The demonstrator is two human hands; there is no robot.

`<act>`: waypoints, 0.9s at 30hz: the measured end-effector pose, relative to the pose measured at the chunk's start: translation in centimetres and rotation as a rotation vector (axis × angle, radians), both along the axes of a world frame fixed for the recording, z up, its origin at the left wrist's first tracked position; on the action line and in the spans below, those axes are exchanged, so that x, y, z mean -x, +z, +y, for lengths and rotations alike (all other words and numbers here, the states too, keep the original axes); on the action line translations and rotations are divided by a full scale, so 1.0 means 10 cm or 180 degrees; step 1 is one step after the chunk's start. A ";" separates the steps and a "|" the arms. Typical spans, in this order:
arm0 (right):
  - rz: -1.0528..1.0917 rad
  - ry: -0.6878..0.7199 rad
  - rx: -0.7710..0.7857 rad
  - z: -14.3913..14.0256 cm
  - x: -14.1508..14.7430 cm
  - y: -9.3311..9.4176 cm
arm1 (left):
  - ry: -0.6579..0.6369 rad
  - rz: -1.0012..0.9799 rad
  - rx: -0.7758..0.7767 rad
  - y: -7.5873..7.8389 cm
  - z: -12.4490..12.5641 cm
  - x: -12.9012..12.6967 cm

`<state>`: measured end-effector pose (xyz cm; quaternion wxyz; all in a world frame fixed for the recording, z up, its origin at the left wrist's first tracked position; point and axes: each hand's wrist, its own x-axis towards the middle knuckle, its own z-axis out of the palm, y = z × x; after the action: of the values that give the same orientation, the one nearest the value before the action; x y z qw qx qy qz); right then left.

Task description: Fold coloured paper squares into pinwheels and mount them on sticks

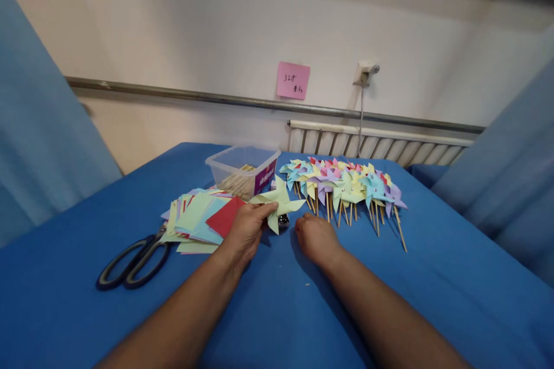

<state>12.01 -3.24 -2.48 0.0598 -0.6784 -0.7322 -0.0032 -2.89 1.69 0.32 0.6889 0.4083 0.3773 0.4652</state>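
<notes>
A pale green paper pinwheel (282, 200) is pinched at its middle by the thumb and fingers of my left hand (247, 229). No stick shows on it. My right hand (317, 237) is curled closed just above the blue cloth, to the right of the pinwheel. Its fingertips are turned away, so whatever they may hold is hidden. Partly behind the pinwheel stands a small dark container (283, 221) with shiny bits in it. To the left lies a stack of coloured paper squares (197, 213), a red one on top beside my left hand.
Large black-handled scissors (137, 260) lie left of the paper. Behind is a clear plastic tub (225, 160) of thin wooden sticks (237, 182). Many finished pinwheels (341, 184) on sticks lie in a heap at the right back. Blue curtains (38, 127) hang at both sides.
</notes>
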 end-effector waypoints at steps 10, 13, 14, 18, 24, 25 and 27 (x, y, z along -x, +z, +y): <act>0.0142 -0.0230 0.0089 0.02 -0.02 0.01 | 0.0050 -0.0044 -0.0020 0.00 0.00 0.00; 0.0150 -0.0285 0.0074 0.02 -0.04 0.01 | 0.0049 -0.0062 -0.0069 0.01 -0.01 0.00; 0.0149 -0.0287 0.0060 0.02 -0.04 0.01 | 0.0039 -0.0062 -0.0081 0.01 -0.01 0.00; 0.0198 -0.0271 0.0023 0.00 -0.04 0.01 | -0.0051 -0.0058 -0.0129 0.01 -0.02 0.01; 0.0416 -0.0316 -0.0109 0.00 -0.13 0.02 | 0.0018 -0.0016 -0.0141 -0.01 -0.01 0.01; 0.0515 -0.0371 -0.0185 0.01 -0.17 0.03 | 0.0045 0.0012 -0.0154 -0.01 0.00 0.01; 0.0906 -0.0558 -0.0515 0.01 -0.25 0.07 | 0.0119 0.0099 -0.0195 -0.02 0.00 0.01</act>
<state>14.48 -3.17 -1.80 0.2167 -0.7262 -0.6518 0.0286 -2.99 1.64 0.12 0.6613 0.4293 0.3812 0.4829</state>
